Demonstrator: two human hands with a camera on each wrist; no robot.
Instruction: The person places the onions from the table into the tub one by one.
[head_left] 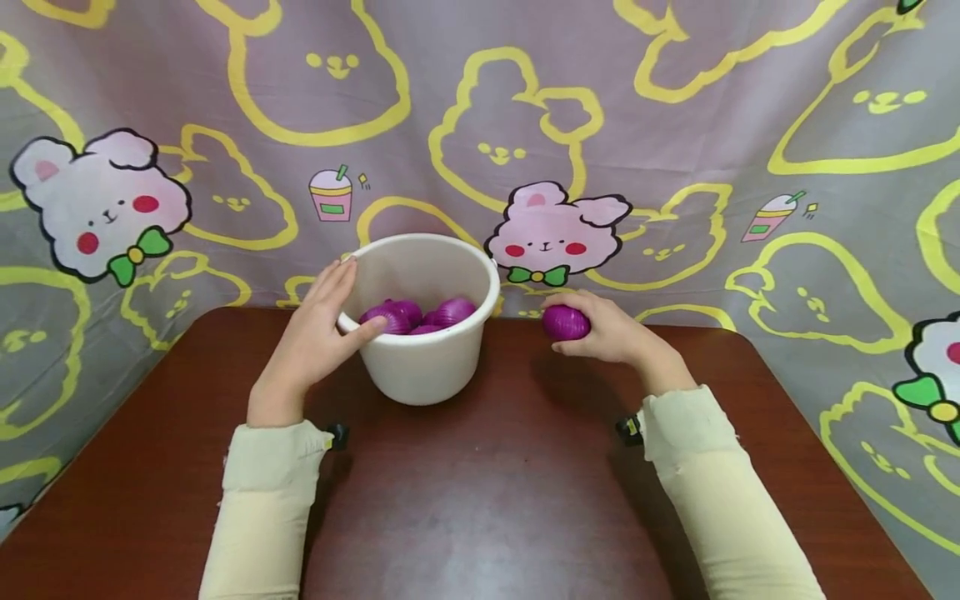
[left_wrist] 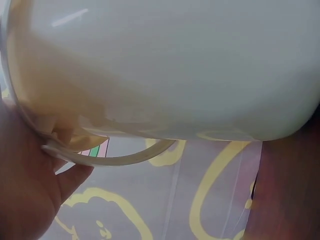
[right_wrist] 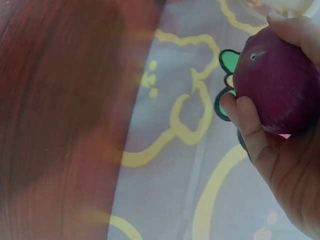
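Note:
A white plastic bucket (head_left: 422, 375) stands on the brown table, tilted slightly toward me, with several purple onions (head_left: 455, 312) inside. My left hand (head_left: 313, 337) grips its left rim, thumb over the near edge and fingers along the far side. The left wrist view shows the bucket's wall (left_wrist: 180, 65) up close, with the curved handle (left_wrist: 125, 160) hanging beside that hand. To the right of the bucket, my right hand (head_left: 609, 332) holds another purple onion (head_left: 565, 323) above the table. Thumb and fingers wrap around this onion (right_wrist: 280, 85) in the right wrist view.
The dark brown wooden table (head_left: 480, 508) reaches back to a hanging cloth (head_left: 420, 167) with yellow bear outlines and cartoon rabbits. This cloth stands close behind the bucket and along both sides. Small black devices (head_left: 630, 430) sit at both sleeve cuffs.

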